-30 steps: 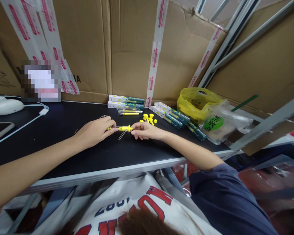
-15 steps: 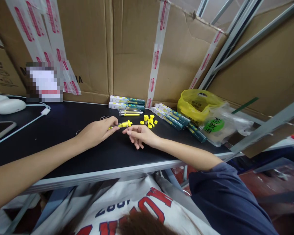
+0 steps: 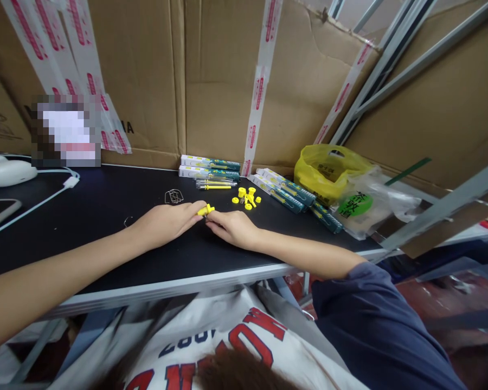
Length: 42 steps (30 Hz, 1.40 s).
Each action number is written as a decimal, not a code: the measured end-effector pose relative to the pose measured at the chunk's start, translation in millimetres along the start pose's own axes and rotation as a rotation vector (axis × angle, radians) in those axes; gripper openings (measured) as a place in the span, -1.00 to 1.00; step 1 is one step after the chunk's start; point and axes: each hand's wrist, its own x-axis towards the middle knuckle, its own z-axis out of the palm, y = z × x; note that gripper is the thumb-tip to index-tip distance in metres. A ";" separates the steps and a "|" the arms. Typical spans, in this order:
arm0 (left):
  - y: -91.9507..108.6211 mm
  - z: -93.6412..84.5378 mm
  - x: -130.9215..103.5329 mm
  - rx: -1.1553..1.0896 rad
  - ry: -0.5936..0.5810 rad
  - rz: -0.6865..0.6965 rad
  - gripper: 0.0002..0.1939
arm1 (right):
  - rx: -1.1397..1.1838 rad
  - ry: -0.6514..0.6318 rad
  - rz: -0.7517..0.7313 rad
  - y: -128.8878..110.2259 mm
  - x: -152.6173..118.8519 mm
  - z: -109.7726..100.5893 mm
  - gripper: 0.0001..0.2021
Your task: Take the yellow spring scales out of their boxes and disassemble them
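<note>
Near the middle of the black table, my left hand is closed round a yellow plastic piece, whose end sticks out past the fingertips. My right hand meets it from the right, thumb and fingers pinched together just below the piece; what they pinch is too small to name. Several small yellow parts lie beyond my right hand. Bent metal wires rest behind my left hand. Thin clear and yellow rods lie farther back.
Slim printed boxes are stacked at the back, with more boxes to the right. A yellow plastic bag and a clear bag stand at the right. A white cable and a phone-like device lie at the left.
My left hand has moved right and covers more of the yellow piece. The fingers of my right hand have closed in against it. Behind my left hand, the wires are now more exposed.
</note>
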 end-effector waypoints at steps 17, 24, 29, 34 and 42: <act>0.2 -9.7 -1.9 -0.126 0.076 -0.042 -0.56 | 0.725 0.199 0.023 12.1 5.3 -3.5 -0.84; 0.3 -16.3 -1.5 -0.201 0.076 -0.074 -0.61 | 1.109 0.106 0.040 11.6 22.2 10.2 -0.71; -3.2 -21.8 -0.6 -0.241 0.165 -0.107 -0.67 | 1.148 0.161 0.124 -3.3 37.5 11.4 -0.75; -7.9 -23.6 -0.1 -0.174 0.114 -0.128 -0.69 | 1.245 0.203 0.123 -13.6 50.2 16.9 -0.75; -10.6 -23.8 -3.1 -0.173 0.035 -0.126 -0.67 | 1.302 0.107 0.100 -4.2 47.9 24.4 -0.72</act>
